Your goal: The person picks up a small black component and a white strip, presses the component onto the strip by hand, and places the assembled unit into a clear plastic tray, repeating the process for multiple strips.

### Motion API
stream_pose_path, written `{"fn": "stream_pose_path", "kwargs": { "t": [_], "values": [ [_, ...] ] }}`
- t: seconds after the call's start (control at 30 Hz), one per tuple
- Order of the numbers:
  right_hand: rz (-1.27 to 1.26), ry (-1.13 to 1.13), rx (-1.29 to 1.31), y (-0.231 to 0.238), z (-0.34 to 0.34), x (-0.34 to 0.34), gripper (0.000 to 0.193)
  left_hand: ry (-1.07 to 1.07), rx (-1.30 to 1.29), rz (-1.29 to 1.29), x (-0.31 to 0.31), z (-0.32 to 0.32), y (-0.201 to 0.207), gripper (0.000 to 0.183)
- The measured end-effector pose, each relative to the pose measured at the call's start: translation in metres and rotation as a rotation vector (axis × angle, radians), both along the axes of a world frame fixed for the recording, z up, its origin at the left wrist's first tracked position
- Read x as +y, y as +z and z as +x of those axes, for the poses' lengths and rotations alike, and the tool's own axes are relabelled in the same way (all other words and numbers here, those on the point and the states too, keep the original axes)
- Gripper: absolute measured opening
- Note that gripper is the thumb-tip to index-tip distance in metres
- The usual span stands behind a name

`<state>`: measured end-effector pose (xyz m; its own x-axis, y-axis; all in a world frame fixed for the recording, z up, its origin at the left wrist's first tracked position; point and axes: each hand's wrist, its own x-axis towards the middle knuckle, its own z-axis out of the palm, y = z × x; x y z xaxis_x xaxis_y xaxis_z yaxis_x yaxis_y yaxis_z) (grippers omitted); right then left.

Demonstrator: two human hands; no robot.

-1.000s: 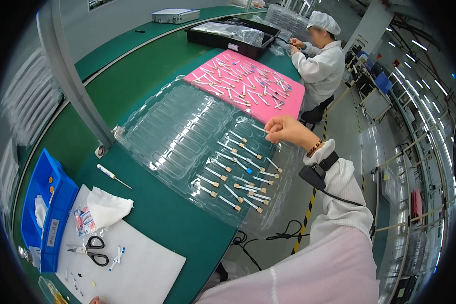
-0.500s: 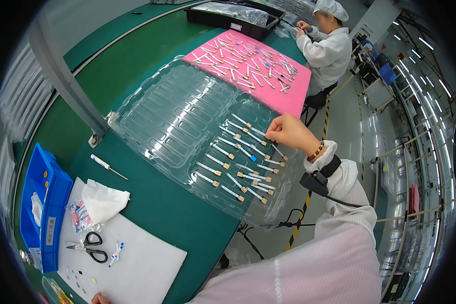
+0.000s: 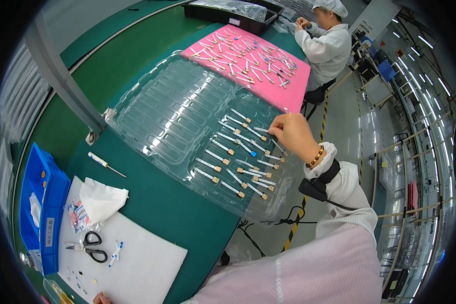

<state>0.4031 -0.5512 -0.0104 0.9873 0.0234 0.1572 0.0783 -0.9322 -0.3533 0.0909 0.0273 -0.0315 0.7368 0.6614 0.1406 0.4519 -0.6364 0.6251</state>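
My right hand is above the right part of a clear plastic tray. Its thumb and forefinger pinch the end of a thin white strip. Below and to the left of it, several similar strips with tan block ends lie slanted in the tray. One among them has a blue end. Only some fingertips of my left hand show at the bottom edge, over the white foam sheet; whatever they hold is out of sight.
Scissors, a white cloth and small blue-and-white strips lie on the foam. A blue bin and a screwdriver are nearby. Beyond the tray, a pink mat bears many strips; a co-worker sits beside it.
My right hand has shifted slightly right and the strip at its fingertips lies flatter. The view has tilted a little. My left fingertips remain at the bottom edge.
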Motion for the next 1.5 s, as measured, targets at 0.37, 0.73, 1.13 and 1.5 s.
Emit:
{"fn": "stream_pose_path", "kwargs": {
  "t": [0.37, 0.73, 1.13, 1.5],
  "values": [
    [0.104, -0.005, 0.03, -0.002, 0.004, -0.01, 0.01, 0.019, 0.018, -0.016, -0.004, 0.002, 0.004, 0.038],
    [0.139, -0.059, 0.022, -0.005, 0.004, -0.007, 0.01, -0.016, -0.024, -0.022, -0.003, 0.002, 0.002, 0.036],
    [0.094, -0.063, 0.075, -0.003, 0.008, -0.004, 0.013, -0.044, -0.028, 0.022, 0.001, 0.0, 0.001, 0.036],
    [0.216, 0.004, 0.178, -0.003, 0.01, -0.016, 0.011, -0.065, -0.002, 0.023, -0.003, 0.003, 0.005, 0.035]
  ]
}}
